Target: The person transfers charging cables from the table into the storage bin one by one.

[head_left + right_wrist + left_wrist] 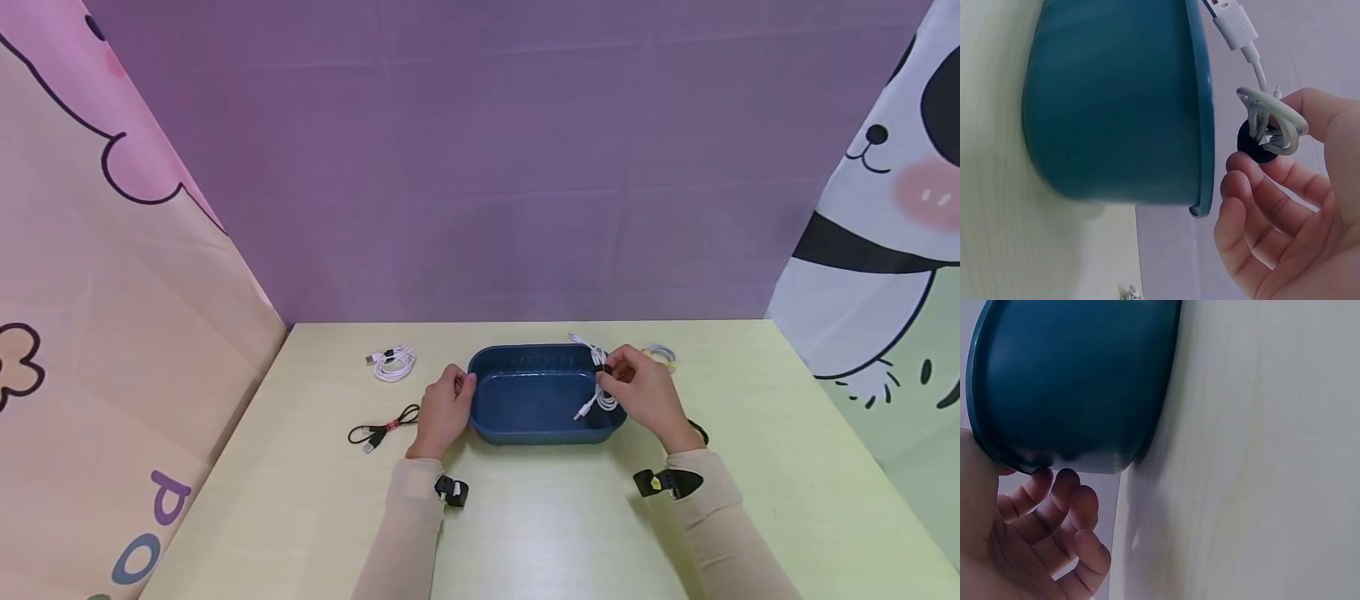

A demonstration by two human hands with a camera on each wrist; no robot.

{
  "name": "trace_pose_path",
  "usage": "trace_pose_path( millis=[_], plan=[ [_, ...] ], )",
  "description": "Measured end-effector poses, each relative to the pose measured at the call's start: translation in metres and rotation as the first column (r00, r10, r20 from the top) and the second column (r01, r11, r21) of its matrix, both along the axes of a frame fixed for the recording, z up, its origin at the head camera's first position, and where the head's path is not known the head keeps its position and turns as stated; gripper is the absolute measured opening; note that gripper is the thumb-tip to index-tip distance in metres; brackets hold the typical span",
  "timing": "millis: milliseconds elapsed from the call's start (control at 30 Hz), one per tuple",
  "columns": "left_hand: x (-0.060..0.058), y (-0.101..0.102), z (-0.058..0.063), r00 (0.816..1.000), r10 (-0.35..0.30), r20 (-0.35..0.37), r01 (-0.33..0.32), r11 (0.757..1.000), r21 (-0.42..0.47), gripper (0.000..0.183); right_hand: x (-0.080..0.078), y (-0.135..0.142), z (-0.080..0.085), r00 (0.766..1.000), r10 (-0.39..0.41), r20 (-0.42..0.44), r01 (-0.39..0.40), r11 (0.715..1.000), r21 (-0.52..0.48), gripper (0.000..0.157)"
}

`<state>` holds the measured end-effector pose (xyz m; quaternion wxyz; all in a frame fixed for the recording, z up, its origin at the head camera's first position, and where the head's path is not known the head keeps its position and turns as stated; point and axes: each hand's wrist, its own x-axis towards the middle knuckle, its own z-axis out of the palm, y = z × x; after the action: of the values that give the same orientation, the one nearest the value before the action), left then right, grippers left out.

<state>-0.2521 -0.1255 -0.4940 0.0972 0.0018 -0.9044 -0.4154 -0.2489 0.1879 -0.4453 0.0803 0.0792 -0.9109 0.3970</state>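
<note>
Pale counter (525, 533) — your left hand (444, 408) grips the bin (547, 437), right hand (648, 396) pinches the white cable (606, 402) — best tuck plugs (1235, 27) inside.

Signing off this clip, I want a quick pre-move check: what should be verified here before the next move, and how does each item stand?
1. Right hand has the held white cable: ok, pinched near its black tie.
2. Blue basin held steady: ok, the left hand grips the rim at its left end.
3. Held cable above the rim: ok, it shows apart from it in the right wrist view.
4. Held cable set down in the basin: not ok, it is in the fingers.
5. Black cable bundled: ok, red tie round its middle.
6. Cable behind the right hand fully bundled: cannot tell, partly hidden.
</note>
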Motion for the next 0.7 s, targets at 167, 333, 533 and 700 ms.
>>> trace_pose_path(
  millis=[167,333,533,700],
  plan=[
    [0.0002,0.0008,0.0007,1.0,0.004,-0.004,-0.004,1.0,-0.002,0.024,-0.0013,-0.0003,-0.0013,1.0,0.004,0.005,-0.004,1.0,0.002,0.019],
    [0.0005,0.001,-0.0002,1.0,0.007,0.0,-0.007,1.0,0.002,0.024,-0.0016,-0.0004,-0.0019,1.0,0.014,-0.002,-0.014,1.0,0.009,0.018],
    [0.001,0.0011,0.0001,1.0,-0.004,-0.01,0.004,1.0,0.008,0.024,-0.0014,-0.0014,-0.0019,1.0,0.023,-0.005,-0.022,0.999,0.025,0.017],
    [0.0003,0.0008,0.0005,1.0,-0.005,-0.01,0.005,1.0,0.006,0.023,-0.0018,-0.0032,-0.0023,1.0,0.021,-0.011,-0.021,0.999,0.048,0.018]
  ],
)
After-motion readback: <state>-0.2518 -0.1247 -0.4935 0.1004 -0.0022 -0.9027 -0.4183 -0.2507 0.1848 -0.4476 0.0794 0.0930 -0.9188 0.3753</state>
